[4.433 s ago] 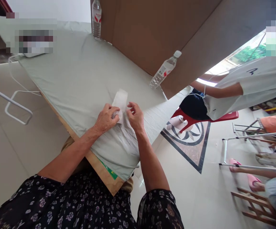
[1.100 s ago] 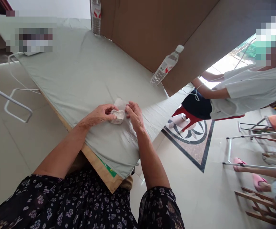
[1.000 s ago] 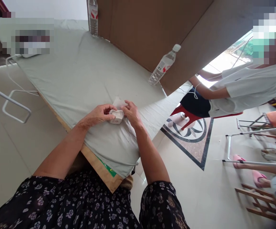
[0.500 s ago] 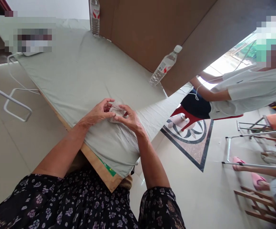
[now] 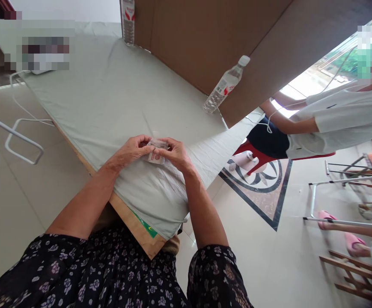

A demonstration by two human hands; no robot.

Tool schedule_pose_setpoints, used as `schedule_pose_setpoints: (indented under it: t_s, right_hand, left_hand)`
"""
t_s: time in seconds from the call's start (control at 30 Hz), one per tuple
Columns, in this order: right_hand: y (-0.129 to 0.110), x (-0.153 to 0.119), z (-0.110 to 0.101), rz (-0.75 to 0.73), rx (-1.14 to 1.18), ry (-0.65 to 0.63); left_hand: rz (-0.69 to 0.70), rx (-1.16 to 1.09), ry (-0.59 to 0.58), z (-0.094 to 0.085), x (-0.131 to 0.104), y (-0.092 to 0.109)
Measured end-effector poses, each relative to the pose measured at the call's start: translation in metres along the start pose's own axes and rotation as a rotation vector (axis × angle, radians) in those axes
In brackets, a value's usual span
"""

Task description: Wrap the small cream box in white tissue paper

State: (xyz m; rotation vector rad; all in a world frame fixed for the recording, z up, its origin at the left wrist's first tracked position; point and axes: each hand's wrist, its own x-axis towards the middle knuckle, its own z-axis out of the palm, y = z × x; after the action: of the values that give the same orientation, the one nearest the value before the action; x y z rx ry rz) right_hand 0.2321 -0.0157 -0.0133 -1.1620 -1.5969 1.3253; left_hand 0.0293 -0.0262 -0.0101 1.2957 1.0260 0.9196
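A small clear plastic packet [image 5: 156, 157] with reddish print is held over the cloth-covered table near its front corner. My left hand [image 5: 136, 147] pinches its left side, thumb in front and fingers curled behind. On the right side my right hand [image 5: 173, 153] grips it the same way, the two thumbs almost meeting at its middle. The fingers hide part of the packet, and what is inside it is too small to tell.
A large brown cardboard panel [image 5: 198, 38] stands across the table [image 5: 86, 94]. One water bottle [image 5: 226, 85] leans by it, another [image 5: 129, 23] stands at its left end. A person in a white shirt [image 5: 343, 119] sits at the right. A blurred white object lies back left.
Both hands have drawn closer together on the packet, and its reddish printed face now shows below the thumbs. The view has shifted slightly.
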Motion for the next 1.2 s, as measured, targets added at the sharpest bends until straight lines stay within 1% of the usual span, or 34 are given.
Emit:
schedule_pose_setpoints:
  t_s: [0.17, 0.3, 0.47, 0.6, 0.77, 0.87, 1.0, 1.07, 1.2]
  right_hand:
    - [0.0, 0.007, -0.002, 0.027, 0.067, -0.011]
    - [0.002, 0.007, -0.005, 0.003, 0.064, -0.005]
    - [0.002, 0.02, 0.002, 0.0, 0.09, 0.094]
    - [0.003, 0.032, 0.012, 0.019, 0.164, 0.137]
    - [0.006, 0.032, 0.013, -0.043, 0.204, 0.226]
    - [0.006, 0.03, 0.01, -0.025, 0.196, 0.213]
    - [0.005, 0.033, 0.009, 0.04, 0.199, 0.151]
    - [0.005, 0.036, 0.011, 0.032, 0.182, 0.134]
    - [0.002, 0.035, 0.014, -0.031, 0.158, 0.181]
  left_hand:
    - [0.026, -0.039, -0.034, 0.003, -0.002, 0.004]
    - [0.01, -0.036, 0.012, 0.004, 0.001, 0.0]
    - [0.019, 0.013, 0.099, 0.007, 0.006, -0.004]
    - [-0.004, 0.006, 0.116, 0.009, 0.007, -0.004]
    - [-0.013, -0.007, 0.122, 0.01, 0.006, -0.002]
    - [0.0, 0.005, 0.116, 0.01, 0.006, -0.002]
    - [-0.016, -0.008, 0.121, 0.011, 0.006, -0.002]
    - [-0.01, -0.02, 0.117, 0.011, 0.006, -0.003]
    - [-0.006, 0.0, 0.14, 0.011, 0.006, -0.004]
